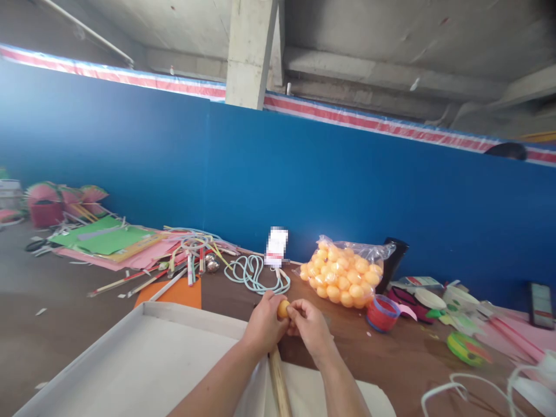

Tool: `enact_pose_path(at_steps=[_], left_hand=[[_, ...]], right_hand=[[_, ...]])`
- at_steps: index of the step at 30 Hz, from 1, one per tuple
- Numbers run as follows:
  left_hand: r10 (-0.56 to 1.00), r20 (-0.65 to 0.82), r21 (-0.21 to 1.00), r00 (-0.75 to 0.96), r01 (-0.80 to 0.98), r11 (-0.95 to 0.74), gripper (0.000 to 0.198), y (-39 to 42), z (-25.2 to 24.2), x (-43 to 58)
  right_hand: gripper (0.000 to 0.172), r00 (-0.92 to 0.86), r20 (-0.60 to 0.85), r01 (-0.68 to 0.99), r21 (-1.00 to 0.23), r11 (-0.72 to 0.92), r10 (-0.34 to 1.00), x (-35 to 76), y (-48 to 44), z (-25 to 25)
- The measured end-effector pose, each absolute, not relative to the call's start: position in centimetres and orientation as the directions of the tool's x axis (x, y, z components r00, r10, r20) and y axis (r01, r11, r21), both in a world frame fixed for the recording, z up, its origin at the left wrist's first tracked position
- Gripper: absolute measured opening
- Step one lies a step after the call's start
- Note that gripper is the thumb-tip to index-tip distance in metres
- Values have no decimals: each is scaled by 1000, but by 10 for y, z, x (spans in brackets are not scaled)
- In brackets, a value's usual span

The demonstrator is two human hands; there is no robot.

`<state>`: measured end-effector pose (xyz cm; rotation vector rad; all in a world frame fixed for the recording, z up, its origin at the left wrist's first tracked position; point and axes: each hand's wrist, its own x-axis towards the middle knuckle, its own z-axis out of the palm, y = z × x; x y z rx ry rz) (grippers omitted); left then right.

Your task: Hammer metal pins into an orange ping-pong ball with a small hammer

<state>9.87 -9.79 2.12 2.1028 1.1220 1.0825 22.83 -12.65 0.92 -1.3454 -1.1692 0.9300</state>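
My left hand [266,322] is closed around an orange ping-pong ball [283,308], in the middle of the view above the table. At the ball's right side my right hand [311,331] has its thumb and fingers pinched together, the tips touching the ball. Whether something small is in that pinch cannot be seen. Beneath the hands a light wooden stick [278,382] slants down between my forearms. It lies by the edge of a shallow white box or tray [186,317], and its upper end is hidden by my hands.
A clear bag of orange balls [343,275] stands ahead to the right, beside a red tape roll [383,313]. Coiled pale cord [256,275] lies ahead. Coloured paper [108,237] and sticks crowd the left; a yellow-green roll [467,348] lies right. A blue partition [278,174] closes the back.
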Motion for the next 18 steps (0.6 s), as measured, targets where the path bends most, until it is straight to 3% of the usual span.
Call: enact_pose_path(at_steps=[10,18], left_hand=[[847,400,736,350,429,-524,23,-100,22,98],[849,413,726,331,443,-526,27,-98,22,98]], right_hand=[[23,223,185,232,-964,132,957,225,-134,25],[19,200,82,33,-996,77,976,222,-135,27]])
